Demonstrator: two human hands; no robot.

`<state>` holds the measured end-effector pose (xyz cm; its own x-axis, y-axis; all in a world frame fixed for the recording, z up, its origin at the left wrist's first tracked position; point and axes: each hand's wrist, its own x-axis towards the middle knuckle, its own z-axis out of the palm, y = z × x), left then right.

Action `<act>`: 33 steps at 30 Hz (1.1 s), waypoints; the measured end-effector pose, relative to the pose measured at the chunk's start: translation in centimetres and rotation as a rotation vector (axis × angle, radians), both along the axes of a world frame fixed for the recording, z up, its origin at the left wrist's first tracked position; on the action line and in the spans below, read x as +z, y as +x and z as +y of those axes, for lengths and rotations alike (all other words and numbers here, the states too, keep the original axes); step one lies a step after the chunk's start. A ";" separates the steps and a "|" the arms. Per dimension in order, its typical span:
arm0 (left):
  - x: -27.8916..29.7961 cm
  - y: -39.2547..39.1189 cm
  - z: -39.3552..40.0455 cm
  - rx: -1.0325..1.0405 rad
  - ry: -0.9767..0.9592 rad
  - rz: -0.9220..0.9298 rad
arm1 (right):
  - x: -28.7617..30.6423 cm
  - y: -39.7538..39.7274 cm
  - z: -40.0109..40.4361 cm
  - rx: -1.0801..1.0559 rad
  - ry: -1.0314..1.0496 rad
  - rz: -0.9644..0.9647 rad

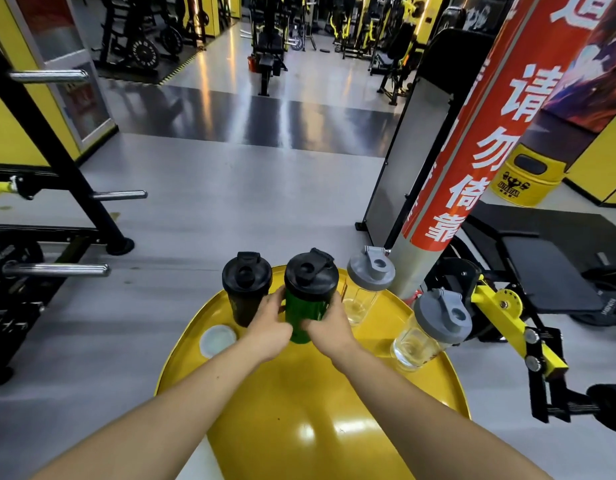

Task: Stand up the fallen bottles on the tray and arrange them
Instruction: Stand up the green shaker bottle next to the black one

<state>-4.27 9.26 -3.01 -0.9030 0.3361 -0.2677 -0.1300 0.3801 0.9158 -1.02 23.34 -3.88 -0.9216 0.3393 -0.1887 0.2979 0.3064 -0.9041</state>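
Note:
A round yellow tray fills the lower middle of the head view. A green bottle with a black lid stands upright near its far side, gripped on both flanks by my left hand and my right hand. Left of it a black bottle is upright, close to my left hand. Two clear bottles with grey lids are also upright: one at the far right of the tray, another near the right rim.
A pale round cap lies on the tray's left side. A grey post wrapped in a red banner rises just behind the tray. A black and yellow bench is at the right, a weight rack at the left.

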 end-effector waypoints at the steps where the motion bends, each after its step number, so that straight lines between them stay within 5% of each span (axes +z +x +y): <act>1: -0.2 0.2 -0.1 0.026 -0.016 0.018 | 0.2 -0.2 0.2 0.019 -0.044 -0.003; 23: -0.7 -0.5 -0.1 -0.022 0.085 -0.162 | -0.5 -1.2 0.6 -0.008 0.219 -0.024; 28: -0.2 0.8 -0.5 0.120 -0.103 -0.127 | 0.3 1.0 1.9 0.092 0.271 -0.124; 33: 0.7 2.0 -3.5 -0.122 -0.288 -0.152 | 2.5 4.9 4.5 0.417 0.482 -0.297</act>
